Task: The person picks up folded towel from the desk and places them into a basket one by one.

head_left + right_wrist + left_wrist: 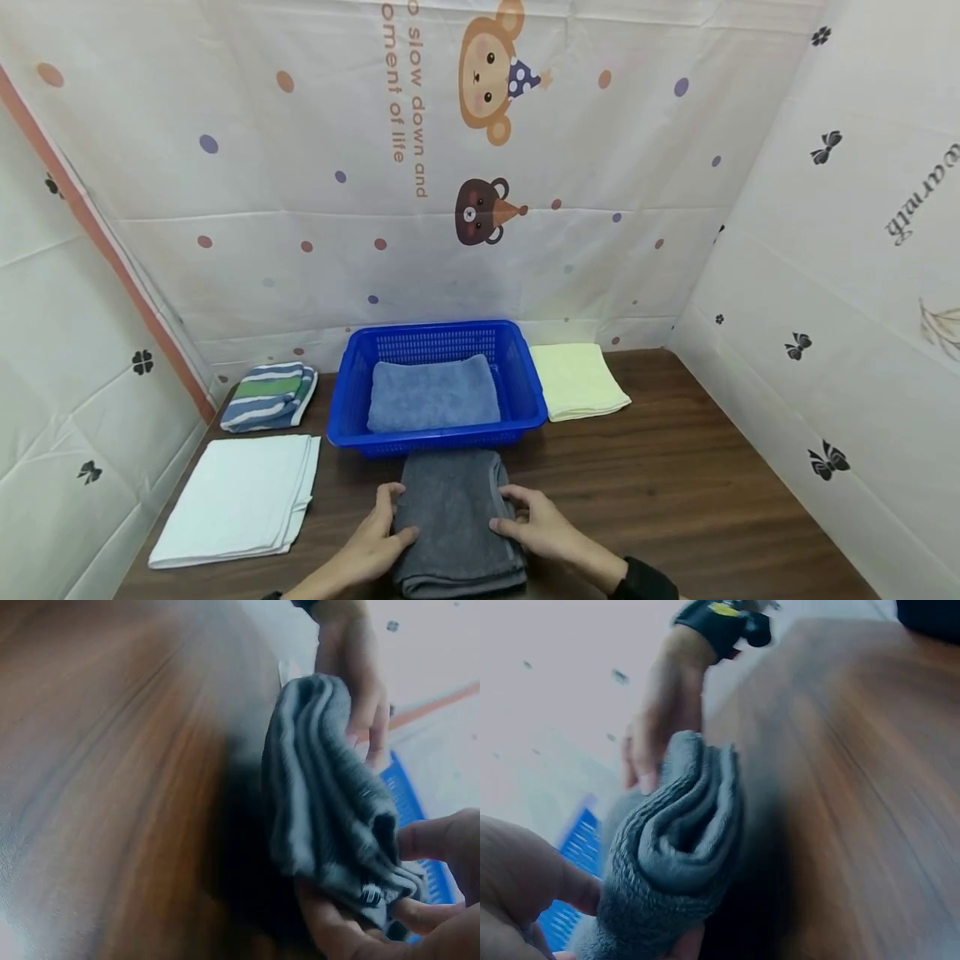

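A folded dark grey towel (456, 521) lies in front of the blue basket in the head view. My left hand (371, 542) grips its left edge, thumb on top; in the left wrist view the left hand (532, 889) has its thumb against the towel (660, 877) and fingertips beneath. On the opposite edge, my right hand (546, 529) holds the towel between thumb and fingers. The right wrist view has the right hand (420, 900) pinching the layered end of the towel (322, 787), some fingers underneath.
A blue basket (437, 437) holds a folded blue towel (433, 395). Pale yellow cloth (577, 381) lies right of it. To the left are a striped towel (272, 397) and a folded white cloth (232, 500). Printed fabric walls surround the wooden table (675, 475).
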Motion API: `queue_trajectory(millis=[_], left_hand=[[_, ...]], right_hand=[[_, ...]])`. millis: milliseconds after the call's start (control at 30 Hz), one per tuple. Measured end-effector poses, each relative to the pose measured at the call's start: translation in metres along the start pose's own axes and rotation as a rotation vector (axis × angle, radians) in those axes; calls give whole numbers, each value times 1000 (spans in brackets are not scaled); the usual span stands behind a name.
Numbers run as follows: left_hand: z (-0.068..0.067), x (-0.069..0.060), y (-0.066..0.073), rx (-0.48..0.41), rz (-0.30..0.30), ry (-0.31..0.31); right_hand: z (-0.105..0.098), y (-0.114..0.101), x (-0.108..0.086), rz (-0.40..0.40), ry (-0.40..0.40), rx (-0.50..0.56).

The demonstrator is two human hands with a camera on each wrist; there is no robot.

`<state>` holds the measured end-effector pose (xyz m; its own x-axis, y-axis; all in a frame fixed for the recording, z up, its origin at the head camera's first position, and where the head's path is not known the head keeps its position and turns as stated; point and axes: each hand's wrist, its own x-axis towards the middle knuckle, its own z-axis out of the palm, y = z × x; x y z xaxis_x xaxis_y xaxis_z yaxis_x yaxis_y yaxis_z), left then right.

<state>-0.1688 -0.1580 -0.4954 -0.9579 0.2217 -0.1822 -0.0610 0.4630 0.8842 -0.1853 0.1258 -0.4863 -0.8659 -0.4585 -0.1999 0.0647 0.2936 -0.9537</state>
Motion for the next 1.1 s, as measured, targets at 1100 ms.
queue_trajectory(millis=[1100], left_hand=[[-168,151,109,63,-189,78]], right_hand=[[-51,-169,206,224,8,-216]])
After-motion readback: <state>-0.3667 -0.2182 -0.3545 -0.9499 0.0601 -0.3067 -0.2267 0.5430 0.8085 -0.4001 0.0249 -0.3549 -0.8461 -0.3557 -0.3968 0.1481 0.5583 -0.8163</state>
